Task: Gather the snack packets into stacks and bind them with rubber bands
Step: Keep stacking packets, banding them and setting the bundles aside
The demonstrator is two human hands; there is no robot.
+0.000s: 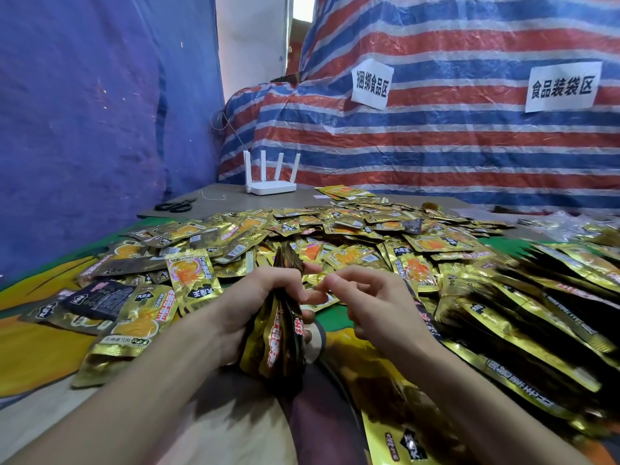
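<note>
My left hand grips an upright stack of gold and black snack packets in front of me. My right hand is just to the right of the stack, its thumb and fingers curled and pinching something thin near the left fingertips; it looks like a rubber band, though blur hides its shape. A large heap of loose gold packets covers the surface beyond both hands.
Rows of stacked packets lie at the right. A white router and black scissors sit at the back of the table. Blue cloth hangs at the left, a striped tarp with two paper labels behind.
</note>
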